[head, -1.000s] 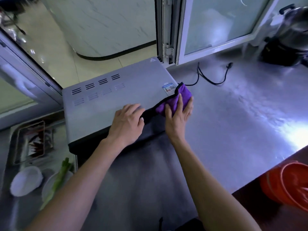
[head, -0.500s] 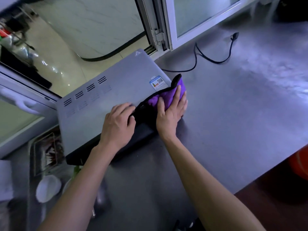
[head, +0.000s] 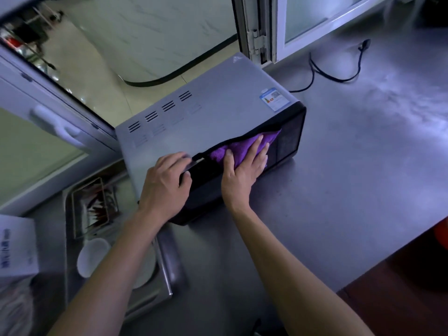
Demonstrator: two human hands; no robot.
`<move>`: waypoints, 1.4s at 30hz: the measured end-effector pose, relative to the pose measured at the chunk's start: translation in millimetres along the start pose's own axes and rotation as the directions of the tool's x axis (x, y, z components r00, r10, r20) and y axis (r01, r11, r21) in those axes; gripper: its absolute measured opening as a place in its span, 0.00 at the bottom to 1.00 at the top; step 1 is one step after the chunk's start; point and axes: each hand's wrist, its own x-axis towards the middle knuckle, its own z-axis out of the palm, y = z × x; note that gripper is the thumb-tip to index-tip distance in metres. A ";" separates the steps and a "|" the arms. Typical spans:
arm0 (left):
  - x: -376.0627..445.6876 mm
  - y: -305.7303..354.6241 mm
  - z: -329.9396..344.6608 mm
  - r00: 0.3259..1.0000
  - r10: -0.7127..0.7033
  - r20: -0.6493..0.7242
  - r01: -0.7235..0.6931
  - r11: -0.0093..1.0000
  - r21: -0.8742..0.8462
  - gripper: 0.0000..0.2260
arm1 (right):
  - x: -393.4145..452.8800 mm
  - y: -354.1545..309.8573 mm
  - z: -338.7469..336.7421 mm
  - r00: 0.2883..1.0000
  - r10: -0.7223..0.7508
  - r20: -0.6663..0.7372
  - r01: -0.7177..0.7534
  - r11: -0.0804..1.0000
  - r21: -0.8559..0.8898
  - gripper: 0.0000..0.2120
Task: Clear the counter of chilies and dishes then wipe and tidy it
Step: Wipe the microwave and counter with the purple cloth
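Under right hand (head: 244,166) fingers (head: 257,149): purple cloth (head: 238,150).

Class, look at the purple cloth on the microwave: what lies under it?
The purple cloth lies against the microwave's dark front, pressed flat by the right hand. The part of the front beneath it is covered.

Fuzzy cloth (head: 244,147), brushed-metal counter (head: 351,166)

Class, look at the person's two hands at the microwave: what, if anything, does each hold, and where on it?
The right hand presses a purple cloth flat against the grey microwave oven's black front. The left hand rests on the oven's top front edge, gripping nothing.
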 end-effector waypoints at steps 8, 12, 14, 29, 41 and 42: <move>-47.3 -75.3 -23.1 1.000 -0.020 0.014 0.020 0.999 -0.029 0.15 | -66.5 4.6 48.4 0.999 -0.007 -0.034 0.008 0.999 0.031 0.38; -56.2 -98.4 -31.6 1.000 -0.006 0.014 0.007 0.997 -0.074 0.14 | -97.0 9.1 72.0 0.999 -0.009 -0.040 0.011 0.999 0.053 0.38; -59.1 -104.8 -33.7 1.000 -0.003 0.014 0.005 0.995 -0.099 0.15 | -112.5 10.7 82.1 1.000 0.004 -0.029 -0.003 0.999 0.047 0.38; -47.4 -80.5 -27.2 0.969 0.217 0.120 -0.231 0.966 0.114 0.19 | -168.2 35.3 119.8 0.992 0.092 0.089 -0.099 0.993 0.072 0.35; -3.0 -13.3 3.8 0.959 0.263 0.109 -0.278 0.947 0.159 0.19 | -79.3 39.2 60.4 0.970 0.234 0.064 -0.242 0.946 0.215 0.33; 4.1 -2.5 8.2 0.957 0.271 0.106 -0.285 0.945 0.162 0.20 | -64.9 38.7 50.4 0.969 0.243 0.047 -0.248 0.943 0.220 0.33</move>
